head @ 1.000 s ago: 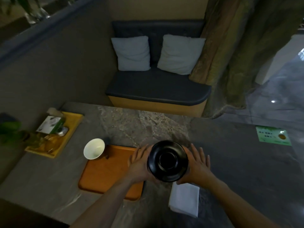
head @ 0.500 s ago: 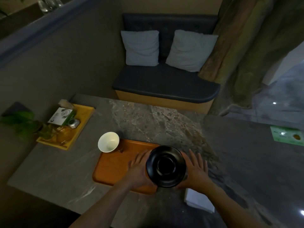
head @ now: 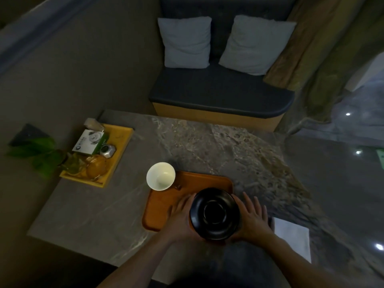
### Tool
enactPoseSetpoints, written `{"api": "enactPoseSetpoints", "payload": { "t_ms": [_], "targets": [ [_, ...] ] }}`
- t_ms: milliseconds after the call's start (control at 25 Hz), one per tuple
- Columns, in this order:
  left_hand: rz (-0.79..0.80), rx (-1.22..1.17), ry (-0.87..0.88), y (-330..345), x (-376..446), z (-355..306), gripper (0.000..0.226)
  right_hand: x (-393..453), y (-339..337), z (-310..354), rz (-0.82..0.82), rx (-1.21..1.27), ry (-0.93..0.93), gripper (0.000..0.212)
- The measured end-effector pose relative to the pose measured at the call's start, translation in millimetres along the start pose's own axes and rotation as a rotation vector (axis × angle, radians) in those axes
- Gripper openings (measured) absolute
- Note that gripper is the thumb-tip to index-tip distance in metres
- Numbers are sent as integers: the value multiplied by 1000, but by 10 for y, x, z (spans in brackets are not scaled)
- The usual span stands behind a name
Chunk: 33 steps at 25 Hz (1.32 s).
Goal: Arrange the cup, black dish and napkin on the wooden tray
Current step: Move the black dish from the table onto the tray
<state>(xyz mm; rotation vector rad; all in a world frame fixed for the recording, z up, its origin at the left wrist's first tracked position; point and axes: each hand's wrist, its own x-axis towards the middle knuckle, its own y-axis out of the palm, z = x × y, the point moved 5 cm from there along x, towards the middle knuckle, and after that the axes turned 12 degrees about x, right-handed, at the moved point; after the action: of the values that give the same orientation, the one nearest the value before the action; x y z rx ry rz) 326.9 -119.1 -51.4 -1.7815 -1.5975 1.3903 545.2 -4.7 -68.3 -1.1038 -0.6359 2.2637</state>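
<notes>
I hold a round black dish between both palms over the right half of the wooden tray. My left hand presses its left side and my right hand its right side, fingers spread. Whether the dish touches the tray I cannot tell. A white cup stands at the tray's far left corner, overlapping its rim. A white folded napkin lies on the stone table to the right of my right hand.
A yellow tray with a box, a small metal object and a glass jar sits at the table's far left, next to a green plant. Beyond the table is a dark bench with two grey cushions.
The dish has moved left with both hands, from beside the tray's right edge to over its right half. The camera view has shifted, so the napkin now shows further right.
</notes>
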Motion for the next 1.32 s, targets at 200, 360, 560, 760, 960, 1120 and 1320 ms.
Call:
{"api": "enactPoseSetpoints", "payload": {
  "t_ms": [200, 360, 560, 760, 960, 1120, 1320],
  "targets": [
    [62, 70, -57, 135, 10, 250, 132, 54, 175, 81, 14, -31, 3, 138],
    [62, 88, -90, 121, 63, 364, 135, 147, 229, 107, 9, -64, 34, 136],
    [27, 148, -66, 142, 169, 394, 136, 217, 229, 75, 18, -95, 54, 132],
    [-20, 114, -63, 180, 274, 396, 127, 224, 210, 39, 1, -96, 69, 128],
    [-22, 140, -70, 197, 297, 390, 125, 244, 205, 57, -38, -104, 62, 126],
    [-11, 133, -76, 189, 276, 399, 123, 244, 223, 46, -52, -108, 63, 125],
    [-28, 111, -101, 120, 243, 376, 116, 229, 251, 102, -109, -87, 92, 126]
  ]
}}
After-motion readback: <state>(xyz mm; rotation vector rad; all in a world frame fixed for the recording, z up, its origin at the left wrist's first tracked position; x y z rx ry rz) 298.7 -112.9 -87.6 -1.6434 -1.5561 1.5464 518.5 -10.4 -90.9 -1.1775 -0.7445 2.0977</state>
